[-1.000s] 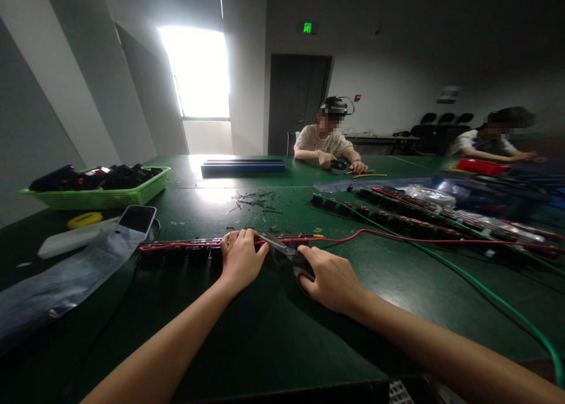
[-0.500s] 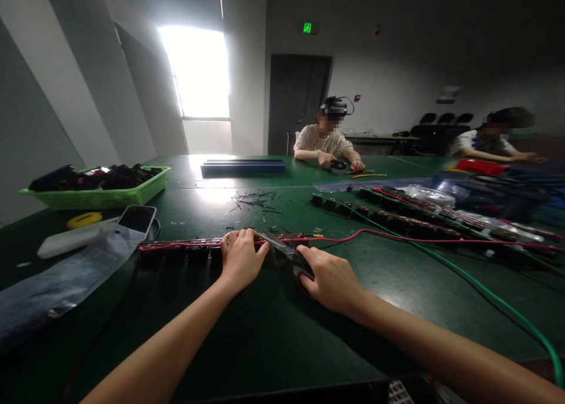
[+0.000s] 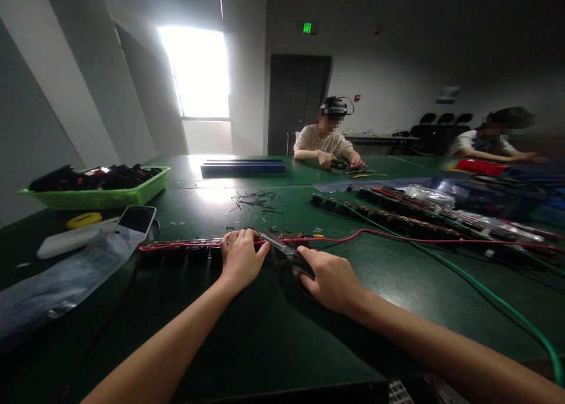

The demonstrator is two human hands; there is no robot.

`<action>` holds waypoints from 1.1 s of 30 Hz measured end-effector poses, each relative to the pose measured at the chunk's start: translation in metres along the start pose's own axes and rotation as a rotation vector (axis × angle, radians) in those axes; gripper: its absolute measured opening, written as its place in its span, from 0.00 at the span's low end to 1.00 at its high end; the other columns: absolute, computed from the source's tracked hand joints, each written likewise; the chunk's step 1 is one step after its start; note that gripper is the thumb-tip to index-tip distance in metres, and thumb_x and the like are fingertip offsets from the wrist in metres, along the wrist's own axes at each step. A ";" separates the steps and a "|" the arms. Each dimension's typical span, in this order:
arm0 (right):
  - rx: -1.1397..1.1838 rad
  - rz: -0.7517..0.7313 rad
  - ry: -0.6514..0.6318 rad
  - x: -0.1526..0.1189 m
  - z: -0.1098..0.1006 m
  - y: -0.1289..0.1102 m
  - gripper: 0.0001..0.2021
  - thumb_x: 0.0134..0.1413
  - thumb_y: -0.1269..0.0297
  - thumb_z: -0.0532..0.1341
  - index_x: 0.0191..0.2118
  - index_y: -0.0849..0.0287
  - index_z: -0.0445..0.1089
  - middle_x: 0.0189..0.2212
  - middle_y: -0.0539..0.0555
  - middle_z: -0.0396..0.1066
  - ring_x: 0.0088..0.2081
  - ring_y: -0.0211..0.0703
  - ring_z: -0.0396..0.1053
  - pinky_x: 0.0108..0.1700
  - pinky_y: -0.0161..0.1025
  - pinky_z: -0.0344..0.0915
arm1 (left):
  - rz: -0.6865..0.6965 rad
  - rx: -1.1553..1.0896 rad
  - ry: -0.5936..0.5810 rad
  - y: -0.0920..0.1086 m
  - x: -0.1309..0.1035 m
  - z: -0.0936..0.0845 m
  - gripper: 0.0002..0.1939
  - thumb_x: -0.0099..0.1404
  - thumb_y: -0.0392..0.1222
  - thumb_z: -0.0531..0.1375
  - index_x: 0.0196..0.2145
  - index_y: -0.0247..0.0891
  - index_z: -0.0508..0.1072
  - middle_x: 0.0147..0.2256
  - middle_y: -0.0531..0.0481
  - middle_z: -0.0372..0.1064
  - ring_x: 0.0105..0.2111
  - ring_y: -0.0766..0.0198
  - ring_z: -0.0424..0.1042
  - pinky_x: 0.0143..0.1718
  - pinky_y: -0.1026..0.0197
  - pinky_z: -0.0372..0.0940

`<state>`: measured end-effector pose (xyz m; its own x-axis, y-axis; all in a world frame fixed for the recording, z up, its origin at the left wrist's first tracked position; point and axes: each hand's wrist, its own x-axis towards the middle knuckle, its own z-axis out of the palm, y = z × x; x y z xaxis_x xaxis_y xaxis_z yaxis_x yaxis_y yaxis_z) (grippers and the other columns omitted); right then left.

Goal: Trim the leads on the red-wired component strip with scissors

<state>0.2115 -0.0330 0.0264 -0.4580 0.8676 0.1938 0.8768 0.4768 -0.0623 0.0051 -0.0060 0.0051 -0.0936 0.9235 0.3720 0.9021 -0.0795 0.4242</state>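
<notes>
1. Now the left hand (image 3: 242,258) grips the strip (image 3: 180,254) on the surface (image 3: 265,345).
2. The right hand (image 3: 333,277) holds the scissors (image 3: 286,250).
3. They sit so near, a slip might nick the red wire (image 3: 362,230) or left hand.

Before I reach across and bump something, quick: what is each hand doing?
Left hand: bent over the black strip; whether it grips or just steadies cannot be told.
Right hand: closed, holding the scissors by the handles.

L hand (image 3: 242,256) holds blk strip (image 3: 185,252) | R hand (image 3: 333,279) w/ scissors (image 3: 282,248)
</notes>
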 end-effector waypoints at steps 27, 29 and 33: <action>-0.058 0.083 0.011 0.003 -0.007 0.001 0.17 0.57 0.57 0.52 0.50 0.57 0.61 0.38 0.55 0.74 0.36 0.48 0.71 0.32 0.36 0.53 | 0.010 -0.015 0.012 -0.003 0.000 0.003 0.17 0.62 0.56 0.53 0.42 0.43 0.69 0.43 0.47 0.70 0.49 0.52 0.62 0.55 0.50 0.45; -0.054 0.060 0.028 0.002 -0.007 0.000 0.17 0.56 0.56 0.53 0.50 0.57 0.61 0.37 0.55 0.74 0.36 0.48 0.71 0.32 0.36 0.53 | 0.010 -0.011 0.012 -0.003 0.000 0.003 0.17 0.62 0.56 0.54 0.42 0.43 0.69 0.43 0.47 0.70 0.49 0.51 0.62 0.55 0.50 0.45; -0.055 0.026 0.027 0.001 -0.008 -0.001 0.18 0.54 0.58 0.55 0.50 0.57 0.62 0.39 0.55 0.73 0.38 0.48 0.70 0.34 0.36 0.54 | 0.000 0.001 0.011 -0.002 0.000 0.002 0.17 0.62 0.56 0.54 0.41 0.42 0.70 0.43 0.46 0.70 0.49 0.51 0.62 0.55 0.49 0.45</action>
<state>0.2114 -0.0339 0.0345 -0.4318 0.8750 0.2189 0.8953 0.4453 -0.0141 0.0040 -0.0047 0.0024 -0.0980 0.9193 0.3811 0.9025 -0.0793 0.4234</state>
